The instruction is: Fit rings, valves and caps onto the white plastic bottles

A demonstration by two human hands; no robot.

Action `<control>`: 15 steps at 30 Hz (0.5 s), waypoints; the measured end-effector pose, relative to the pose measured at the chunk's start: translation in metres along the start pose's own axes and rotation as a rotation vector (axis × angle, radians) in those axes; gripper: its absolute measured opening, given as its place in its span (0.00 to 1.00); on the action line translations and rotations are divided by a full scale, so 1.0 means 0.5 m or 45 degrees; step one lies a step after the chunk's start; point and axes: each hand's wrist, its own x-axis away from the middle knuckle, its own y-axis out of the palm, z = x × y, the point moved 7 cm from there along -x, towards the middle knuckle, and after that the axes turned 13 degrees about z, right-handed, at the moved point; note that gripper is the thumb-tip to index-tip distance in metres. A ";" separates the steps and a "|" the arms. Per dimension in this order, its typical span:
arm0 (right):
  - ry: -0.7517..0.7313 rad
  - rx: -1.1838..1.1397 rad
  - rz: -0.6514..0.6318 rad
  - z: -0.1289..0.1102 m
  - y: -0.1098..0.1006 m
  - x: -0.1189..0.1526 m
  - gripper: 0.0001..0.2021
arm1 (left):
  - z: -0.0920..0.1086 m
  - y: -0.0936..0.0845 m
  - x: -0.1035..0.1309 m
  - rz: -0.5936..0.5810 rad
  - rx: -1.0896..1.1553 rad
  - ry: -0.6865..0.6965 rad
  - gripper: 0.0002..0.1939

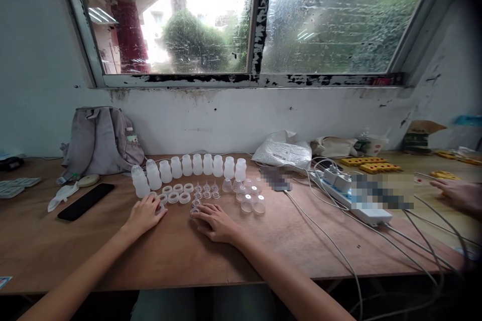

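Observation:
My left hand (pixel 146 215) rests at the left end of the white rings (pixel 173 197), its fingers curled over a ring. What its fingertips grip is too small to make out. My right hand (pixel 213 221) touches the nearest of the small clear nipples (pixel 207 193), fingers bent; whether it grips one is unclear. Behind the rings, frosted white bottles (pixel 187 165) stand upright in a curved row. The two at the left, one of them a bottle (pixel 140 183), look taller, with tops on. Clear domed caps (pixel 247 204) sit right of my right hand.
A black phone (pixel 86 202) and grey backpack (pixel 100 135) lie left. Right are a silvery bag (pixel 282 150), a power strip (pixel 371 214) with loose cables, and yellow pieces (pixel 380 166). Another person's hand (pixel 461 194) reaches in at the far right.

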 end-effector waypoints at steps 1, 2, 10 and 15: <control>0.007 0.001 -0.009 0.001 0.001 0.000 0.21 | -0.001 0.004 0.003 -0.012 0.008 -0.004 0.16; 0.016 -0.002 -0.011 0.001 0.001 0.000 0.21 | -0.001 0.006 0.005 -0.015 0.025 -0.003 0.16; 0.147 -0.125 0.126 0.016 -0.022 -0.005 0.10 | 0.072 -0.036 -0.015 0.235 0.555 0.039 0.11; 0.358 -0.365 0.276 0.051 -0.035 -0.005 0.09 | 0.168 -0.054 -0.033 0.185 0.898 0.094 0.13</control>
